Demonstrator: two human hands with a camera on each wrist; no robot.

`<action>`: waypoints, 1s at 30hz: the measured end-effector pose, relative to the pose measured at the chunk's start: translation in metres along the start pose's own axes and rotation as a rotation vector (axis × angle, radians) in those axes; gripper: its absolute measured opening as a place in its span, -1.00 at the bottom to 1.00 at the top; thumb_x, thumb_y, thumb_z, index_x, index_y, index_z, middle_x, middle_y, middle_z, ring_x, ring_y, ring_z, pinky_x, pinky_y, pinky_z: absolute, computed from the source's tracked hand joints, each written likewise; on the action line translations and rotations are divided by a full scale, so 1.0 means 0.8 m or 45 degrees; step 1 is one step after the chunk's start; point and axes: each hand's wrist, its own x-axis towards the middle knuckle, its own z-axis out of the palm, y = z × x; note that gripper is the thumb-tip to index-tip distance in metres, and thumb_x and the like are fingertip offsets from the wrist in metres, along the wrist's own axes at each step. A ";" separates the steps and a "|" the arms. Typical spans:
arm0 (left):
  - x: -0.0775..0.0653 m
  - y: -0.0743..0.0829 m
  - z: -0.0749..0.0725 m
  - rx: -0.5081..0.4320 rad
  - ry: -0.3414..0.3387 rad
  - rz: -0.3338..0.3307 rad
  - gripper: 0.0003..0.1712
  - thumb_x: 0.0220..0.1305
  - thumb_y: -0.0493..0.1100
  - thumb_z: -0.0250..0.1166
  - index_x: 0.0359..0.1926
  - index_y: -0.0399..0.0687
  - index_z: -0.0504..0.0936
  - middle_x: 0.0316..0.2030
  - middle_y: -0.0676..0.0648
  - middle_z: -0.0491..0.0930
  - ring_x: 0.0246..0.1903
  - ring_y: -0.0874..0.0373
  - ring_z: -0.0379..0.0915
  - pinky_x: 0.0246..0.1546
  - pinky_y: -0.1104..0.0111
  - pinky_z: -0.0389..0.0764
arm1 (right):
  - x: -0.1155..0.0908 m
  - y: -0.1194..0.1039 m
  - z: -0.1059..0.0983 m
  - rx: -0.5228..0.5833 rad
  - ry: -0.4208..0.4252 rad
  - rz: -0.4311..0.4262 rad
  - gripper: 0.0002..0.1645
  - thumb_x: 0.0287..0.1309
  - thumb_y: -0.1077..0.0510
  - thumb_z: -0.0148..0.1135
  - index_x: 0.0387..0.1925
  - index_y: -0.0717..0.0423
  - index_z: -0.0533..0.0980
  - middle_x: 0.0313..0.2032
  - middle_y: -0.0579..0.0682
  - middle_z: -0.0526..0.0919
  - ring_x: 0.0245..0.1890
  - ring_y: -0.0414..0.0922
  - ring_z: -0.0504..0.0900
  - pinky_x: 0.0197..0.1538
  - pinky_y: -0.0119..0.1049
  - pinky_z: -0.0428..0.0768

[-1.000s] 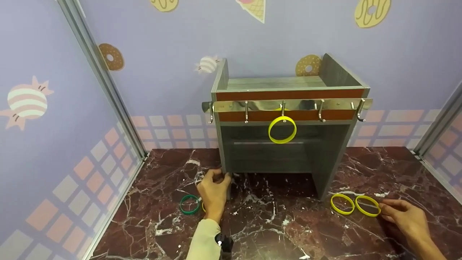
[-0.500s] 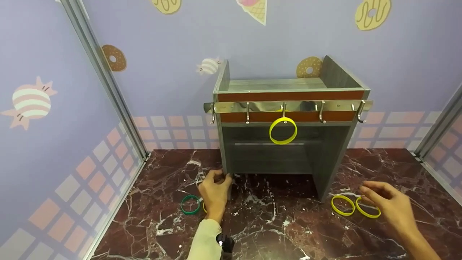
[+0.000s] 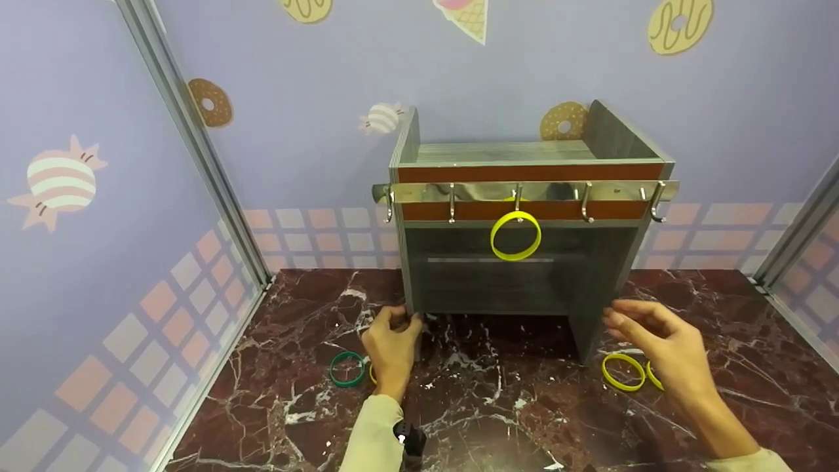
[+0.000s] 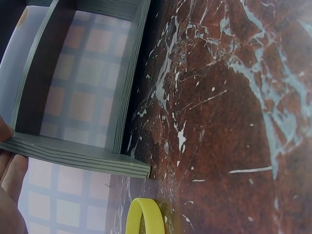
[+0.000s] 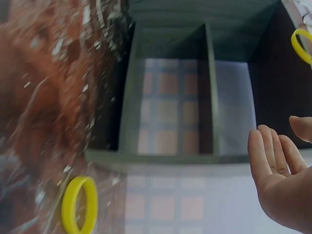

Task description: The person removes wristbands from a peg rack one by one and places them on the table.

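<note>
A grey wooden shelf (image 3: 505, 154) with a metal hook rail (image 3: 524, 191) stands at the back of the marble table (image 3: 498, 406). A yellow ring (image 3: 516, 236) hangs on the middle hook. My left hand (image 3: 401, 322) grips the foot of the shelf's left side panel (image 4: 78, 153). My right hand (image 3: 628, 319) hovers open beside the shelf's right side panel, fingers spread (image 5: 273, 161), holding nothing. Below it lie two yellow rings, one (image 3: 622, 372) in full view and one (image 3: 653, 377) half hidden by the wrist. The hanging ring (image 5: 301, 45) also shows in the right wrist view.
A green ring (image 3: 346, 369) lies left of my left hand, and a yellow ring (image 4: 144, 217) peeks out beside it. Pastel walls with aluminium posts (image 3: 196, 151) enclose the table on three sides. The right wrist view shows a yellow ring (image 5: 79, 204) on the marble.
My right hand let go of the rightmost yellow ring on the table, rose and moved left toward the shelf's right panel. The left hand kept its hold.
</note>
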 end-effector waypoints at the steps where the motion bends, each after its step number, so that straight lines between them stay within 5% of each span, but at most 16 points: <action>1: 0.000 0.000 0.000 -0.001 -0.001 -0.005 -0.82 0.04 -0.47 0.57 -0.35 -0.25 0.74 -0.40 -0.17 0.77 -0.44 0.05 0.79 -0.43 0.35 0.77 | 0.001 -0.003 0.005 0.014 -0.006 -0.016 -0.55 0.42 0.28 0.37 0.15 0.57 0.53 -0.09 0.10 0.81 -0.15 -0.07 0.83 -0.03 -0.25 0.75; 14: 0.000 -0.004 0.001 0.003 0.021 0.028 -0.80 0.01 -0.49 0.58 -0.36 -0.25 0.74 -0.42 -0.18 0.77 -0.46 0.02 0.78 -0.45 0.39 0.76 | 0.023 -0.036 0.070 0.201 -0.032 -0.088 -0.59 0.39 0.39 0.34 0.17 0.57 0.53 0.04 0.36 0.73 -0.01 0.06 0.80 0.12 -0.09 0.71; 23: 0.000 -0.005 0.000 0.008 0.026 0.016 -0.81 0.00 -0.49 0.57 -0.36 -0.26 0.74 -0.42 -0.18 0.77 -0.46 0.02 0.78 -0.45 0.42 0.75 | 0.041 -0.046 0.104 0.330 -0.060 -0.093 -0.58 0.41 0.41 0.30 0.22 0.53 0.52 0.09 0.35 0.71 0.12 0.24 0.72 0.20 -0.04 0.67; 30: -0.001 -0.005 0.002 0.006 0.025 0.031 -0.80 -0.01 -0.49 0.58 -0.36 -0.26 0.75 -0.41 -0.19 0.77 -0.46 0.01 0.78 -0.44 0.39 0.76 | 0.053 -0.057 0.126 0.419 -0.054 -0.095 -0.58 0.39 0.45 0.30 0.22 0.51 0.52 0.08 0.31 0.72 0.10 0.16 0.74 0.21 -0.05 0.67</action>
